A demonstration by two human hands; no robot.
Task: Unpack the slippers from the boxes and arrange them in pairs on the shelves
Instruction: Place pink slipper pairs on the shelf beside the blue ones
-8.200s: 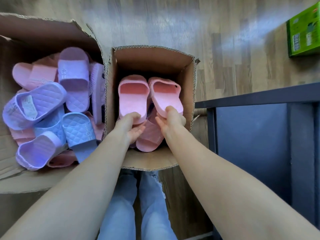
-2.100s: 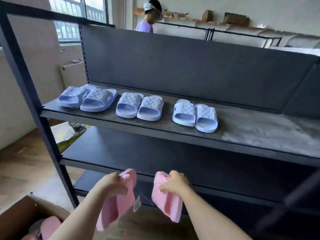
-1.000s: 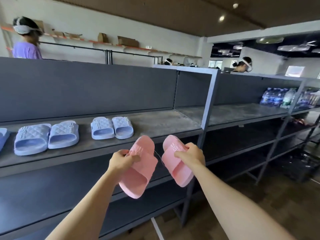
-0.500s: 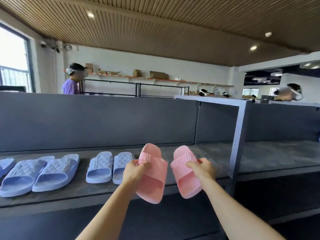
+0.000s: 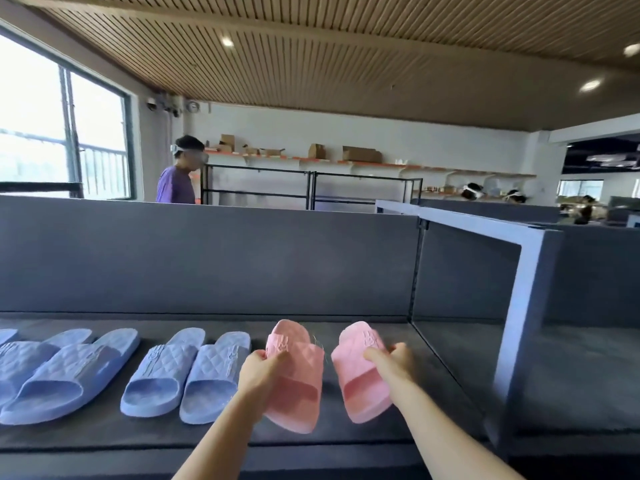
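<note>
Fingers (image 5: 274, 356) of the left hand (image 5: 258, 370) curl round the strap of the left pink slipper (image 5: 294, 386), thumb on top of the quilted band, while the right hand (image 5: 394, 362) pinches the outer edge of the strap of the right pink slipper (image 5: 358, 379) in the same way. Gripping by the strap seems to keep each sole free to be set flat, and one slipper per hand lets both go down as a pair. Both pink slippers sit low in the centre of the frame, toes pointing to the grey back panel (image 5: 207, 261) and heels towards the wearer. They are over the shelf (image 5: 104, 436) and a little apart; whether either sole touches it I cannot tell. Just left of them a blue pair (image 5: 187, 375) lies side by side, and another blue pair (image 5: 62, 374) lies further left, all facing the same way. The pink pair is apparently headed for the gap between the blue row and the upright post (image 5: 519, 323) at the right. I judge this the placing step, with the soles yet to be laid flat, drawn close and released. At the upper left a person in a purple shirt (image 5: 176, 185) stands beyond the panel.
</note>
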